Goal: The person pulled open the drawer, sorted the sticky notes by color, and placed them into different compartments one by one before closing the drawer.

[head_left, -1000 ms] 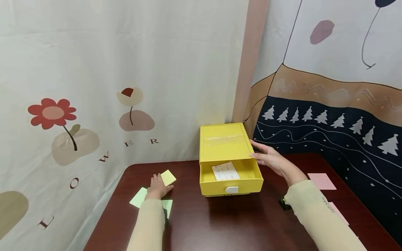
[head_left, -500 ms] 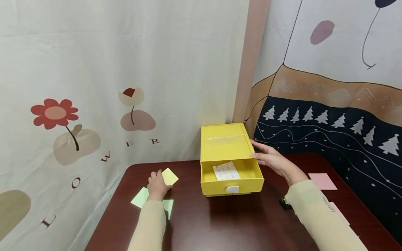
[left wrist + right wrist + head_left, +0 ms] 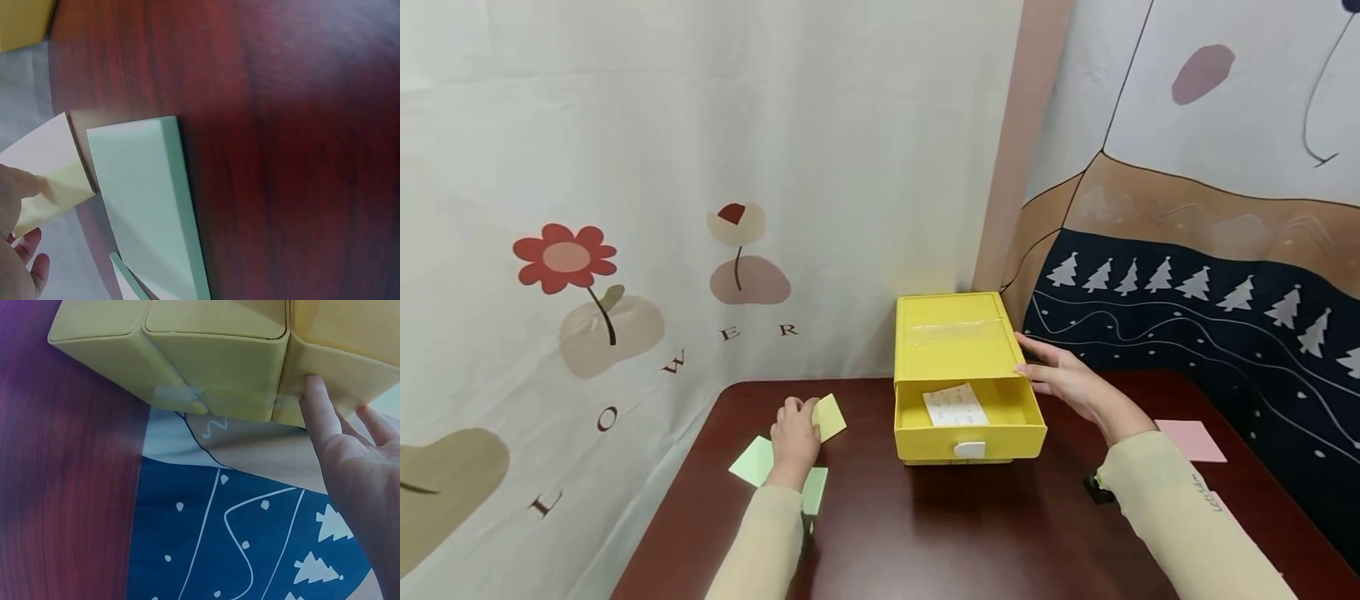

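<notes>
My left hand (image 3: 795, 433) pinches a yellow sticky note pad (image 3: 830, 417), thumb on one face and fingers behind, as the left wrist view shows with the pad (image 3: 56, 147) tilted. Under and beside that wrist lie green sticky note pads (image 3: 752, 461), one of them a thick green pad (image 3: 140, 200) near the hand in the left wrist view. My right hand (image 3: 1067, 385) rests its extended fingers against the right side of a yellow drawer box (image 3: 951, 337). Its top drawer (image 3: 925, 442), with a white knob (image 3: 970, 450), is pulled out and holds a white printed paper (image 3: 955, 406).
Pink sticky notes (image 3: 1192, 440) lie on the right part of the dark red-brown table (image 3: 962, 542), one partly behind my right sleeve. A printed curtain (image 3: 850, 167) hangs right behind the table. Clear tape crosses the top of the box.
My left hand has closed on the yellow pad and lifted its edge, tilting it. The view has turned slightly left. My right hand stays at the box's side.
</notes>
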A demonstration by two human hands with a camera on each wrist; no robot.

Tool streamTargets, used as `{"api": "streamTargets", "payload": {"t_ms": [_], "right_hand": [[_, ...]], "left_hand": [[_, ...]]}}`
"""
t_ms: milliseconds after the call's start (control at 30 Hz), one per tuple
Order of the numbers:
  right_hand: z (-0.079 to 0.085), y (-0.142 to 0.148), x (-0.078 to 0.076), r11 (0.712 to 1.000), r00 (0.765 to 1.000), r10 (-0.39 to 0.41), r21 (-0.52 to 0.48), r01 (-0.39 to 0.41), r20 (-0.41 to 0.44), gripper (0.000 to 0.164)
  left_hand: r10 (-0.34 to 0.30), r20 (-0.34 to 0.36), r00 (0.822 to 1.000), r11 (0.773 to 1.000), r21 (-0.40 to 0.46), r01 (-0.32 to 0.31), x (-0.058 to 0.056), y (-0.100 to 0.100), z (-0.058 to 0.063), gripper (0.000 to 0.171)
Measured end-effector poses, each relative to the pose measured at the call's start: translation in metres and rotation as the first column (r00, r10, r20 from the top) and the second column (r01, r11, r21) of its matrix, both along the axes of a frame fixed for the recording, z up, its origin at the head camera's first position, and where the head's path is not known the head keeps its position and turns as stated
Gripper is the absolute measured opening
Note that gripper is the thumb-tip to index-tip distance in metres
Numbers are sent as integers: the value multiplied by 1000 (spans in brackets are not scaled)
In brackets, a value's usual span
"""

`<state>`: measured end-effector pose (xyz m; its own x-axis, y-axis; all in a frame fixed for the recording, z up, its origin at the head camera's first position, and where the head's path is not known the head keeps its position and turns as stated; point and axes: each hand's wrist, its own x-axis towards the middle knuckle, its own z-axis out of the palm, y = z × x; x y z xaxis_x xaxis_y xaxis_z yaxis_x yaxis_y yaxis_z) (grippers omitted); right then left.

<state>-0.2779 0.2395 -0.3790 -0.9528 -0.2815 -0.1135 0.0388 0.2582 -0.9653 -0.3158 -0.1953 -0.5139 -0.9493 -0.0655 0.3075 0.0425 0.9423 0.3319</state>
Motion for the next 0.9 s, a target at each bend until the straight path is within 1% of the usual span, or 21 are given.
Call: {"api": "streamTargets", "payload": {"t_ms": [133, 333, 433, 533, 633, 733, 800, 833, 867, 900], "right_hand": [[1, 2, 0, 1000, 1000, 1, -1, -1, -1, 80], [1, 2, 0, 1000, 1000, -5, -5, 5, 4, 80], [2, 1, 1, 1000, 1000, -9, -3, 9, 1, 80], [1, 0, 2, 1000, 1000, -6, 2, 6, -1, 80], [1, 0, 2, 1000, 1000, -4, 1, 4, 1, 80], [0, 1, 1, 1000, 1000, -2, -1, 2, -1, 80], [0, 1, 0, 1000, 1000, 2, -1, -2, -4, 79], [0, 1, 1, 1000, 1000, 5, 0, -5, -7, 79], [0, 1, 1, 1000, 1000, 8, 1, -8, -9, 78], [1, 1, 1, 1000, 1000, 10, 2, -10, -11, 78]], "left_hand": [[-23, -52, 998, 999, -40, 20, 4, 3, 1, 43], [-49, -63, 997, 996, -71, 44, 9, 4, 3, 36], [-60, -83, 995, 996, -73, 54, 13, 5, 4, 31], [-76, -129, 989, 995, -80, 66, 17, 5, 4, 24], [-98, -184, 978, 992, -94, 82, 21, 5, 4, 19], [-118, -241, 963, 990, -98, 97, 24, 3, 3, 17], [-139, -295, 945, 988, -103, 113, 26, 3, 3, 18], [-153, -326, 933, 986, -109, 124, 27, 2, 2, 18], [-171, -361, 917, 983, -120, 136, 27, 1, 2, 18], [-191, -400, 897, 980, -132, 150, 29, 1, 2, 18]]}}
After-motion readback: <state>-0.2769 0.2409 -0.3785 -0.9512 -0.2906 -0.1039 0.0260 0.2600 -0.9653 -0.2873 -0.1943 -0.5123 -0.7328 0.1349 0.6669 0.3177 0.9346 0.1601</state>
